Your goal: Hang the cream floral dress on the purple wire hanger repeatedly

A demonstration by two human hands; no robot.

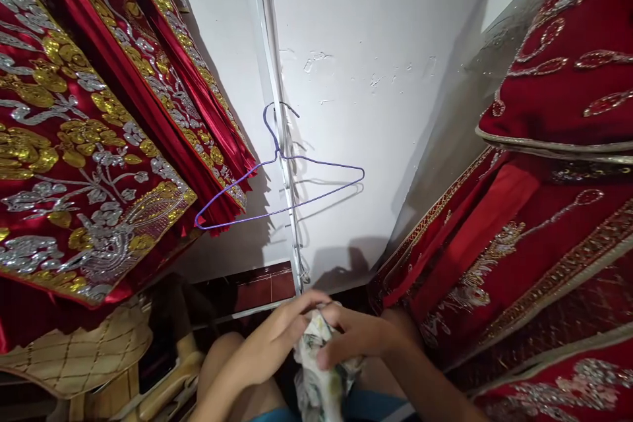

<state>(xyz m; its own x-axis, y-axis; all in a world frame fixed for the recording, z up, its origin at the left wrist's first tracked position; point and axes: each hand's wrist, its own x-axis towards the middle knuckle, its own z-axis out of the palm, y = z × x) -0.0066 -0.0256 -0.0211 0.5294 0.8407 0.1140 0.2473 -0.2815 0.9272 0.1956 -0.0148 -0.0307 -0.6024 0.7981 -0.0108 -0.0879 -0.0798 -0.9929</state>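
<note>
Low in the head view, a bunched white cloth with green and yellow patches hangs between my two hands. My left hand has its fingers closed on the cloth's left and upper edge. From the right, my right hand grips the same cloth, thumb across its front. The fingertips of both hands nearly meet at the top of the bundle. Above them, a bare purple wire hanger hangs by its hook on a white metal frame, apart from both hands.
Red garments with gold and silver embroidery hang at the left, and more red beaded garments at the right. A white wall stands behind the frame. A wooden chair with a beige quilted cover is at the lower left.
</note>
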